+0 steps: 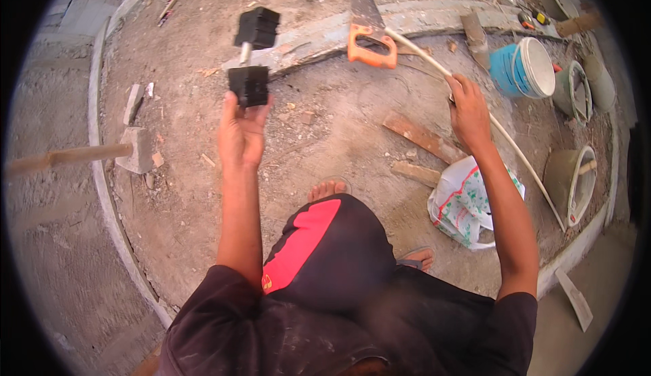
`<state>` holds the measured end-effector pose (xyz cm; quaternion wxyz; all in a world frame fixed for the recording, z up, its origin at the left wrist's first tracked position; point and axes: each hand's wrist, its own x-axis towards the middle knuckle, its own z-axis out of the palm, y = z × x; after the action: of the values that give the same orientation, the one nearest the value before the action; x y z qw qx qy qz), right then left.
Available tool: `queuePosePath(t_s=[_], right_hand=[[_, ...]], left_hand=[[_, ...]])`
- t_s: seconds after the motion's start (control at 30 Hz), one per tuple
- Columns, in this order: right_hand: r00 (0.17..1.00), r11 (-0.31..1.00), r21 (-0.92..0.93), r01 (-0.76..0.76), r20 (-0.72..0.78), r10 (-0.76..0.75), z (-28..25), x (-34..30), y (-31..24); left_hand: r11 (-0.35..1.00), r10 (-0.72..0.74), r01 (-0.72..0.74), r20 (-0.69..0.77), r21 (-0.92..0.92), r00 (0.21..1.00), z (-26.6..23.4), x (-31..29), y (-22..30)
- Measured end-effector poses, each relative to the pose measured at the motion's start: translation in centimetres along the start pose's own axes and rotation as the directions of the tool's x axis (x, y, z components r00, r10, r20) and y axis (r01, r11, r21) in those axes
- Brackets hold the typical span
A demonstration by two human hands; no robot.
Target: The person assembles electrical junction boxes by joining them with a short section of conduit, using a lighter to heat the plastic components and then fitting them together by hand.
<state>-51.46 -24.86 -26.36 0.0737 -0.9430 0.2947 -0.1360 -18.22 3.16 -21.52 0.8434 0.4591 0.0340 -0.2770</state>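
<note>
Up at the left, my left hand [245,130] grips the lower of two black box-shaped pieces [249,86], its fingers round the bottom end. A short pale pipe [245,53] joins it to the other black box-shaped piece [258,27] above. My right hand [469,115] is closed round a long, thin, pale pipe [519,147], which slants from beside the saw's handle down to the right. A handsaw [369,27] with an orange handle lies just left of the pipe's upper end. I cannot tell what the black pieces are made of.
A white plastic bag [461,203] sits below my right hand, near planks [424,139]. Buckets stand at the right, among them a blue one [508,71] and a grey one [564,179]. A sledgehammer [137,151] lies left, by a low concrete edge [102,166].
</note>
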Motion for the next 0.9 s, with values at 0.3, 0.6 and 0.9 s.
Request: queuePosePath(t_s=[0.3, 0.6, 0.9], right_hand=[[0.938, 0.935, -0.118, -0.335, 0.045, 0.342, 8.5, 4.1, 3.5], [0.96, 0.938, 0.201, 0.282, -0.059, -0.275, -6.2, 5.5, -10.3], [0.957, 0.94, 0.183, 0.287, -0.01, -0.29, -10.7, 2.5, -15.3]], left_hand=[[0.953, -0.27, 0.285, 0.137, -0.101, 0.953, 2.1, -0.5, -0.2], [0.999, -0.027, 0.021, 0.131, 0.043, 0.991, 3.6, -0.5, 0.7], [0.987, 0.091, -0.124, 0.271, 0.106, 0.958, 7.8, -1.5, 3.5]])
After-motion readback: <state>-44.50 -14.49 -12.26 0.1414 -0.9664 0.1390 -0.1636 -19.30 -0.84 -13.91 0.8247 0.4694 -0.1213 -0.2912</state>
